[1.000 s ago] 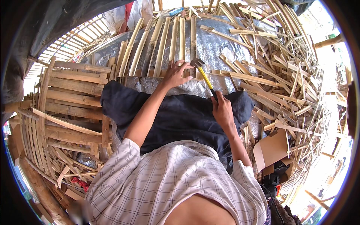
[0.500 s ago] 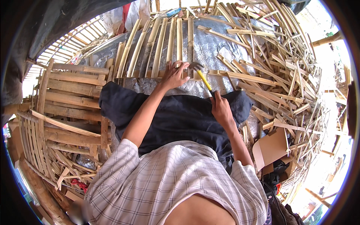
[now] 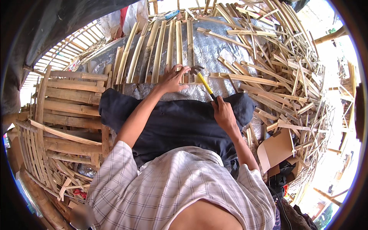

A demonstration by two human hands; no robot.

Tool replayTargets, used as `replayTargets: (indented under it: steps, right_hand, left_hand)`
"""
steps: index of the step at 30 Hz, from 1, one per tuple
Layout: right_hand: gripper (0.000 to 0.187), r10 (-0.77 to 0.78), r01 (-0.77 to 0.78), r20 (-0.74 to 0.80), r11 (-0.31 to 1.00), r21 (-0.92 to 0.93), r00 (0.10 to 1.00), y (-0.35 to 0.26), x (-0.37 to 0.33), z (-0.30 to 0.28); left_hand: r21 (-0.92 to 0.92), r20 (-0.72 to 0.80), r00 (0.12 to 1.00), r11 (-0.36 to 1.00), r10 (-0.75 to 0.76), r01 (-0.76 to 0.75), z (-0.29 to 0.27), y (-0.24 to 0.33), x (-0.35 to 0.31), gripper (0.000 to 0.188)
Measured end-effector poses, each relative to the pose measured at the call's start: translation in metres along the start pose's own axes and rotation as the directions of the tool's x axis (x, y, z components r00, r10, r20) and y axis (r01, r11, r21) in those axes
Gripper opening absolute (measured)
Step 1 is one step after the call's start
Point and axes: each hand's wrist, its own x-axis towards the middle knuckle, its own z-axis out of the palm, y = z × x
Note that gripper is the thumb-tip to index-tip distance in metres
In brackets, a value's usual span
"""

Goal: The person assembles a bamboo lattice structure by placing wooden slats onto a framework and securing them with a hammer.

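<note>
My right hand [image 3: 225, 115] is closed round the black grip of a claw hammer [image 3: 202, 81] with a yellow shaft. The hammer's dark head is low over the near ends of the bamboo strips, right beside the fingertips of my left hand [image 3: 171, 79]. That hand rests on the near ends of the strips, fingers bent and thumb spread apart from them. Whether a nail is under its fingertips is too small to tell. Several bamboo strips [image 3: 158, 51] lie side by side, pointing away from me, their near ends over a crosswise bamboo piece [image 3: 245, 78].
Black cloth [image 3: 165, 119] covers my lap. To the left stands a slatted bamboo panel [image 3: 71, 101]. Loose bamboo strips [image 3: 285, 86] are heaped on the right, near an open cardboard box [image 3: 276, 149]. A shiny grey sheet [image 3: 212, 48] lies under the strips, with plastic bags [image 3: 134, 17] beyond.
The whole view has shifted slightly. My left thumb has spread farther from the index finger. The hammer head remains low beside the left fingertips, still in my right hand.
</note>
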Motion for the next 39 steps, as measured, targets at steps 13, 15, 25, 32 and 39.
replayTargets:
  steps: [13, 15, 25, 32, 39]
  right_hand:
    - [0.024, 0.048, -0.048, -0.024, 0.999, 0.015, 0.999, -0.021, -0.011, -0.006]
    - [0.023, 0.042, -0.036, -0.08, 0.997, 0.069, 0.996, -0.033, -0.006, -0.005]
    - [0.021, 0.091, -0.091, -0.089, 0.996, 0.005, 0.992, -0.039, 0.004, -0.007]
    - [0.019, 0.166, -0.159, 0.07, 0.983, -0.091, 0.984, -0.034, 0.002, 0.002]
    - [0.019, 0.046, -0.038, -0.155, 0.998, 0.055, 0.987, -0.054, -0.001, -0.002]
  left_hand:
    - [-0.112, 0.167, 0.963, 0.974, 0.213, -0.196, -0.012, -0.041, 0.023, 0.106]
    - [-0.092, 0.139, 0.975, 0.982, 0.175, -0.163, -0.008, -0.043, 0.022, 0.108]
    - [-0.213, 0.068, 0.965, 0.949, 0.253, -0.233, -0.009, -0.041, 0.023, 0.085]
    - [-0.142, 0.248, 0.957, 0.983, 0.148, -0.115, 0.001, -0.04, 0.026, 0.091]
    - [-0.101, 0.233, 0.966, 0.991, 0.112, -0.091, 0.003, -0.035, 0.023, 0.097]
